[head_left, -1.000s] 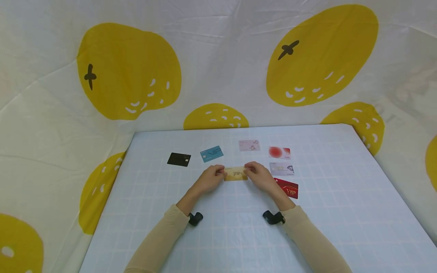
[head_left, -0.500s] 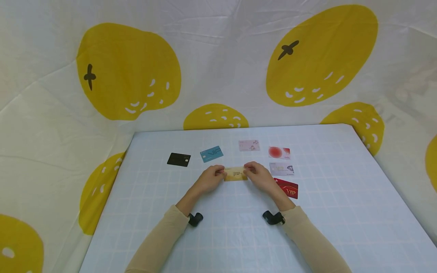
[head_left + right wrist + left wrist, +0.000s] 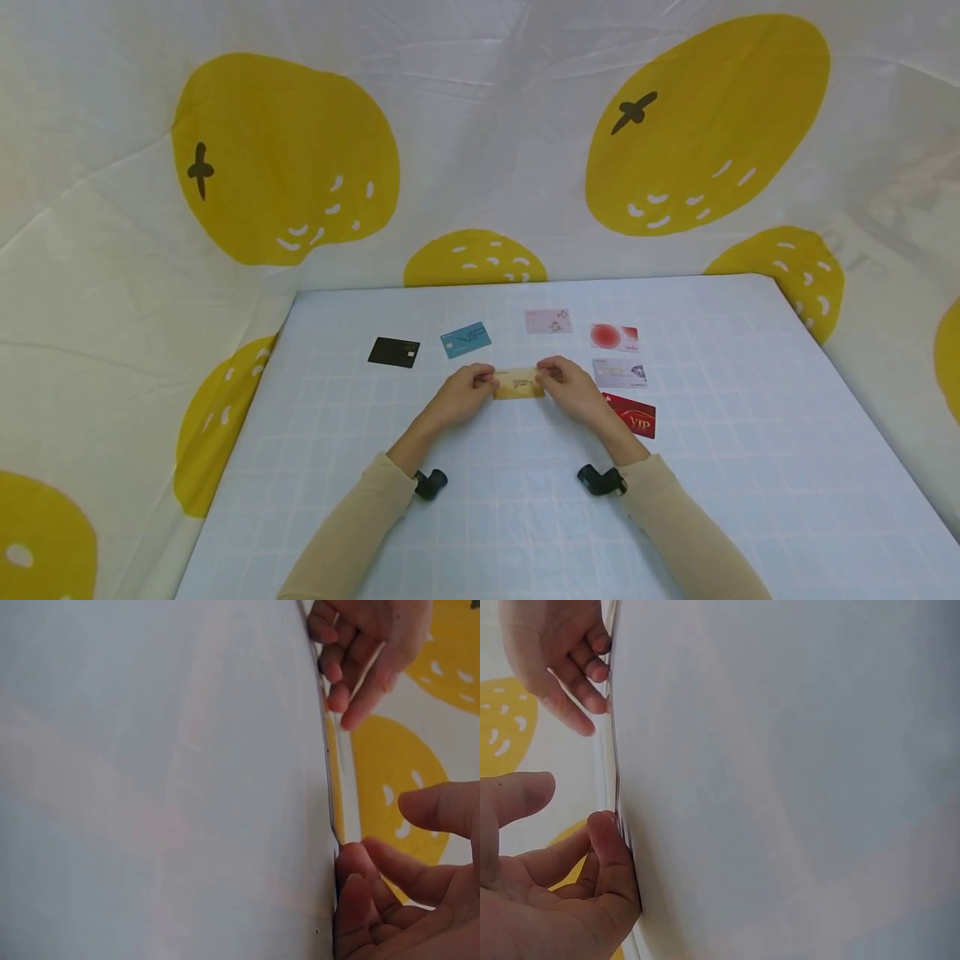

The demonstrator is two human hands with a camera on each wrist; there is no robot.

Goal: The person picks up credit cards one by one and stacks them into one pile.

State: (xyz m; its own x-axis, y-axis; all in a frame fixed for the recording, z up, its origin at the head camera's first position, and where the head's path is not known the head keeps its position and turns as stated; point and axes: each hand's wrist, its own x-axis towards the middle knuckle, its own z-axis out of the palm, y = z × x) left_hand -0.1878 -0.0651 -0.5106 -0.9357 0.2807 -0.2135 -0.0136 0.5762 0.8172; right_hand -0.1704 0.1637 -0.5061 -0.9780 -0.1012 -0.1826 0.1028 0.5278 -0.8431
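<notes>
Centrally, near the middle of the table (image 3: 750, 400), the gold card (image 3: 518, 382) is pinched at its short ends by the left hand (image 3: 459, 393) and right hand (image 3: 572, 386), apparently keeping its printed face readable.

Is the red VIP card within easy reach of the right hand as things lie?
Probably yes: the red VIP card lies uncovered right beside the right hand, though that hand now holds the gold card.

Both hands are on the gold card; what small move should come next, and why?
Probably lift the gold card clear of the table: the left hand and right hand already pinch its two short ends, while it lies low among the other cards.
</notes>
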